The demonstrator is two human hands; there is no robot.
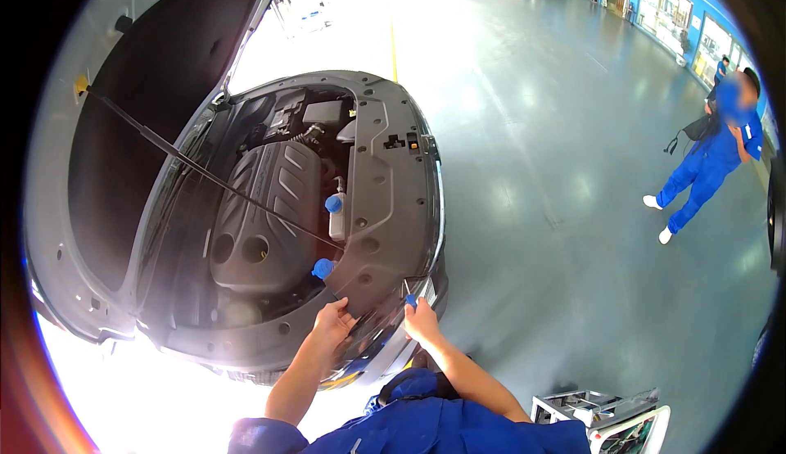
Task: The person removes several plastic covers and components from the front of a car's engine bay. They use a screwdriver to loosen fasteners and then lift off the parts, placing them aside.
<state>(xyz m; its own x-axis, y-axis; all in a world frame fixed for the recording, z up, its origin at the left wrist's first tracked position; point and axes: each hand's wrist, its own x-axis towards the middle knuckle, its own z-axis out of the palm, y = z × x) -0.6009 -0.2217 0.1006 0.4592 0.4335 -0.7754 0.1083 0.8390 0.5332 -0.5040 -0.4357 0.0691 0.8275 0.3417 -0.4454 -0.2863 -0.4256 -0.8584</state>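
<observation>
My right hand (420, 320) is closed around a screwdriver (411, 299) with a blue handle. Its thin shaft points away from me, at the front corner of the car beside the headlight (424, 292). My left hand (332, 323) rests at the near edge of the black plastic cover (375, 233) along the front of the engine bay. Its thumb and fingers are apart and slightly bent, and I see nothing held in them. A blue cap (323, 269) sits just beyond that hand, inside the bay.
A strut (196, 163) crosses the bay beneath the raised hood (147, 110). Further in are the engine cover (266, 216) and a blue-capped reservoir (336, 218). A metal cart (602, 409) stands at my lower right. Another person (712, 155) in blue stands off to the right.
</observation>
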